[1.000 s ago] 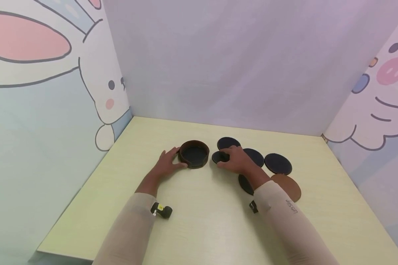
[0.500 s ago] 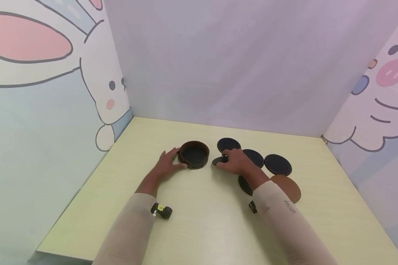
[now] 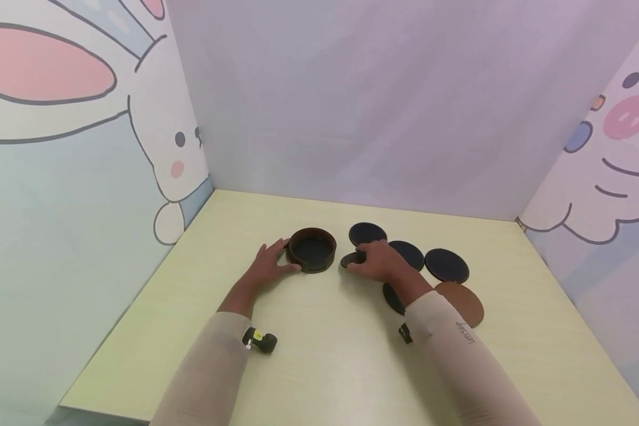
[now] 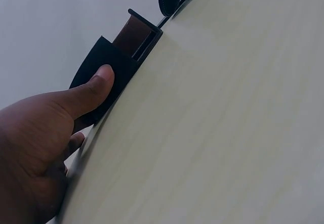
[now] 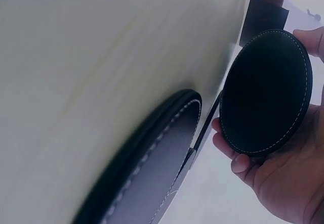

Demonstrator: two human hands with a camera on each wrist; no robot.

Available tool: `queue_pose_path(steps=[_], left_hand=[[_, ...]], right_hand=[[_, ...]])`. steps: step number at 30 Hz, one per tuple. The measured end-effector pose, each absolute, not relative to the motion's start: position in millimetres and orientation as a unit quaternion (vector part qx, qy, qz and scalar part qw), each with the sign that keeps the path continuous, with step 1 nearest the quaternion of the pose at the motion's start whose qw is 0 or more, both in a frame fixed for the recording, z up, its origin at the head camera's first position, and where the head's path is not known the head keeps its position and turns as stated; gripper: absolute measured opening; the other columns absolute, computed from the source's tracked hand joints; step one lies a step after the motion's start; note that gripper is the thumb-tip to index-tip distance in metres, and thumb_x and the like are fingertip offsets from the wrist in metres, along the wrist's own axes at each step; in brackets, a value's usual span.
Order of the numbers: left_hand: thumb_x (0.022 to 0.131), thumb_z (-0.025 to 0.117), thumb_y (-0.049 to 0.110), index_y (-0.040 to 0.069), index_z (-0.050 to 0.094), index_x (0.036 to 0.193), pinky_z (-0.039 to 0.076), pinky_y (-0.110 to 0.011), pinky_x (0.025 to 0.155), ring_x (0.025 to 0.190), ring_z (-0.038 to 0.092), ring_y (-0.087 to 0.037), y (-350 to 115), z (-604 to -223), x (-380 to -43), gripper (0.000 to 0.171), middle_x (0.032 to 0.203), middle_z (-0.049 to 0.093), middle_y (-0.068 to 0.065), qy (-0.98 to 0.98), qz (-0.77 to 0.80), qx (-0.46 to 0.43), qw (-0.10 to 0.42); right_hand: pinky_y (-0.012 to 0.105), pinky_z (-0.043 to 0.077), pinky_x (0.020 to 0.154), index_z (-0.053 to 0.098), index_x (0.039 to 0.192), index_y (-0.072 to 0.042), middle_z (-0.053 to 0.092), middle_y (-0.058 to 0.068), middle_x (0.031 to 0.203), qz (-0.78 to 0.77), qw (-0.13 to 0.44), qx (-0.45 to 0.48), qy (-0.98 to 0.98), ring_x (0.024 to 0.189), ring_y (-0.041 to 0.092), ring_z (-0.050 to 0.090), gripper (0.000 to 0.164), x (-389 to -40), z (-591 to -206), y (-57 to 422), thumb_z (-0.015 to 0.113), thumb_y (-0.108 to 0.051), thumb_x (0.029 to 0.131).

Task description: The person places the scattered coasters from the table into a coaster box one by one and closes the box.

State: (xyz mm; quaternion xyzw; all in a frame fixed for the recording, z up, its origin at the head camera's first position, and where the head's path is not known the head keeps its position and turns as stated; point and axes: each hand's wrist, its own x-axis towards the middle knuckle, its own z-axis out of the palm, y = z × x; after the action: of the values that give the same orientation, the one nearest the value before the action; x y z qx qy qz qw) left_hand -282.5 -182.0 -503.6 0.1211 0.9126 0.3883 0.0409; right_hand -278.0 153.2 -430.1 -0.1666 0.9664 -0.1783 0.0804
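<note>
In the head view my left hand point(image 3: 266, 265) grips the left side of a round, dark brown coaster holder point(image 3: 333, 254) standing on the table. Its thumb lies on the black outer wall point(image 4: 109, 57) beside the notch in the left wrist view, the other fingers mostly hidden. Just right of the holder, my right hand point(image 3: 379, 260) holds a round black coaster point(image 5: 268, 95) with a white-stitched edge. That coaster is tilted, with fingers curled at its rim in the right wrist view. The holder's floor shows dark, without a coaster in it.
More black coasters lie flat on the right: one at the back point(image 3: 367, 233), one beside it point(image 3: 409, 253), one farther right point(image 3: 447, 264) and one partly under the right forearm point(image 3: 394, 297). A brown coaster point(image 3: 464, 303) is nearest the right sleeve. Fabric walls point(image 3: 351, 118) enclose the table.
The coaster in my right hand has tipped from nearly flat to a steeper tilt, close to the same spot. My left hand and the holder have stayed in place.
</note>
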Motion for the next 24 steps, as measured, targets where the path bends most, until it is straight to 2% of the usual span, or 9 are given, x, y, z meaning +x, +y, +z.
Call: queue_pose_path(steps=[5, 14, 24], left_hand=[[0.097, 0.081, 0.050, 0.019, 0.040, 0.170, 0.000, -0.062, 0.142, 0.171, 0.021, -0.039, -182.0, -504.4, -283.9, 0.089, 0.179, 0.036, -0.013, 0.913, 0.385, 0.135, 0.030], [0.097, 0.081, 0.050, 0.019, 0.040, 0.170, 0.002, -0.064, 0.142, 0.171, 0.015, -0.043, -180.6, -504.0, -282.8, 0.090, 0.179, 0.034, -0.014, 0.913, 0.387, 0.122, 0.034], [0.097, 0.080, 0.052, 0.021, 0.039, 0.171, 0.004, -0.066, 0.141, 0.172, 0.010, -0.045, -181.0, -501.1, -279.9, 0.090, 0.180, 0.032, -0.013, 0.912, 0.390, 0.121, 0.040]], right_hand=[[0.066, 0.048, 0.120, 0.070, 0.146, -0.007, 0.068, 0.026, 0.145, -0.183, 0.067, -0.176, 0.965, 0.147, 0.052, 0.051, 0.070, -278.1, -429.3, 153.7, 0.064, -0.056, 0.095], [0.065, 0.054, 0.111, 0.063, 0.154, -0.010, 0.055, 0.029, 0.149, -0.187, 0.038, -0.145, 0.971, 0.140, 0.048, 0.051, 0.073, -275.4, -425.0, 150.1, 0.065, -0.057, 0.099], [0.066, 0.051, 0.118, 0.057, 0.159, -0.011, 0.044, 0.028, 0.163, -0.213, 0.002, -0.134, 0.968, 0.153, 0.048, 0.041, 0.075, -272.6, -422.9, 134.6, 0.068, -0.056, 0.100]])
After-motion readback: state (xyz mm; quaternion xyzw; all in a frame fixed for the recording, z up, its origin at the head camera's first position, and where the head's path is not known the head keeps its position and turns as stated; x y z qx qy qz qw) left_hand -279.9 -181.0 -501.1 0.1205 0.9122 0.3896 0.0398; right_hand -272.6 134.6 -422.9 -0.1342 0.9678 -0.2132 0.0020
